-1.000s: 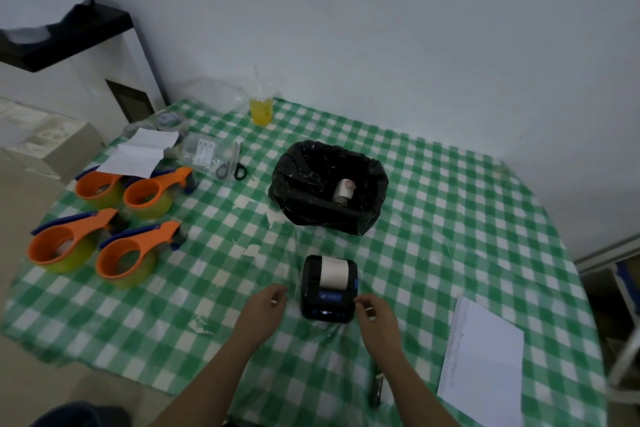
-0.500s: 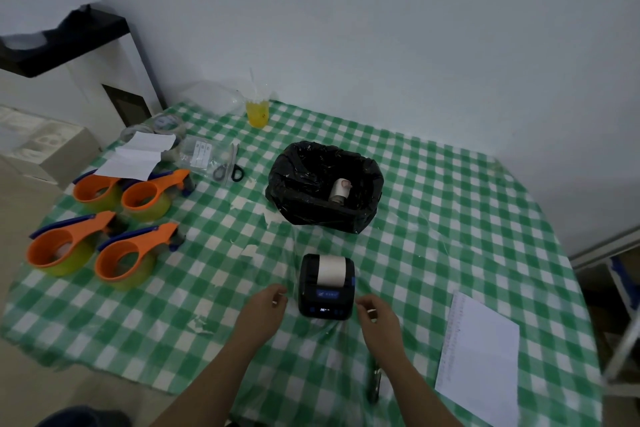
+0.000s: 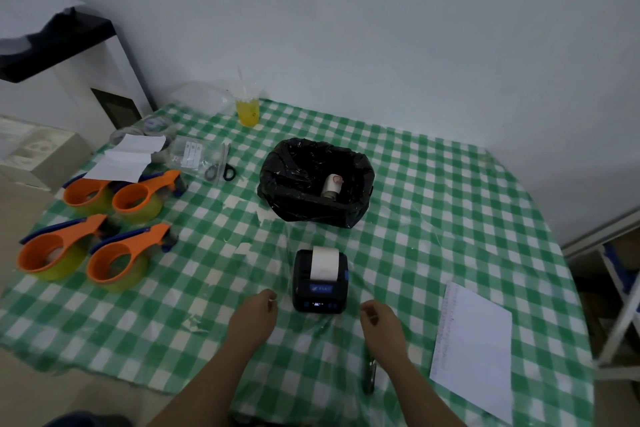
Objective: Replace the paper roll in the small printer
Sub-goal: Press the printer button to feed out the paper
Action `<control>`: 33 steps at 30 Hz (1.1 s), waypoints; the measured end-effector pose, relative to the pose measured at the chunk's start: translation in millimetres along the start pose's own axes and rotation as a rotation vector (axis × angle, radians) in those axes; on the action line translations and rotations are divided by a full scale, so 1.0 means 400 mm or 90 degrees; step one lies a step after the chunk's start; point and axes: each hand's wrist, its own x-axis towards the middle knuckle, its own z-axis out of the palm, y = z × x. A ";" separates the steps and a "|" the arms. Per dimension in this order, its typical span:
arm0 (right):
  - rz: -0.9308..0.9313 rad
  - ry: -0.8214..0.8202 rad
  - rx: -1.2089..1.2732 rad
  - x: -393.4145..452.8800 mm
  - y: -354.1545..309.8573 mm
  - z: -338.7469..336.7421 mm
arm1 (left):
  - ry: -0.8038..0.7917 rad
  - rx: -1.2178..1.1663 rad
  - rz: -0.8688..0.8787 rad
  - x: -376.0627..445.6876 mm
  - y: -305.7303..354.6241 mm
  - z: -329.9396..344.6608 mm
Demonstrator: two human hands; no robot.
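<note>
A small black printer [image 3: 320, 282] stands on the green checked tablecloth [image 3: 433, 218], with a strip of white paper [image 3: 324, 263] lying over its top. My left hand [image 3: 254, 317] rests on the cloth just left of the printer's front, fingers curled, holding nothing. My right hand [image 3: 381, 324] rests to the right of it, fingers also curled and empty. Neither hand touches the printer. Behind it stands a bin lined with a black bag [image 3: 287, 191], and a white paper roll [image 3: 333, 185] lies inside.
Several orange tape dispensers [image 3: 114, 250] sit at the left. Scissors [image 3: 218, 170] in a clear bag, folded paper [image 3: 126, 158] and a cup of yellow drink [image 3: 247, 111] are at the back left. A white sheet [image 3: 474, 350] lies right. A dark pen [image 3: 369, 374] lies near my right wrist.
Both hands have drawn slightly back and apart from the printer's front corners. The printer stays where it was.
</note>
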 end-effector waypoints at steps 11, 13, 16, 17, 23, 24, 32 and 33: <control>0.023 0.003 -0.031 -0.002 0.034 -0.010 | 0.014 0.047 0.007 -0.009 -0.001 0.004; 0.017 0.004 -0.033 -0.001 0.031 -0.011 | 0.015 0.050 0.009 -0.009 0.004 0.001; 0.007 0.003 -0.041 0.003 0.023 -0.011 | 0.014 0.046 0.013 -0.010 0.009 -0.002; 0.006 0.002 -0.041 0.004 0.022 -0.010 | 0.013 0.042 0.014 -0.010 0.010 -0.002; 0.006 0.000 -0.030 0.011 0.012 -0.009 | 0.009 0.045 0.017 -0.005 0.013 -0.004; 0.005 -0.001 -0.030 0.012 0.011 -0.010 | 0.008 0.044 0.017 -0.005 0.013 -0.004; 0.014 0.003 -0.028 0.023 0.008 -0.013 | 0.008 0.046 0.030 0.007 0.019 -0.008; 0.013 0.003 -0.031 0.024 0.007 -0.013 | 0.007 0.047 0.030 0.008 0.021 -0.009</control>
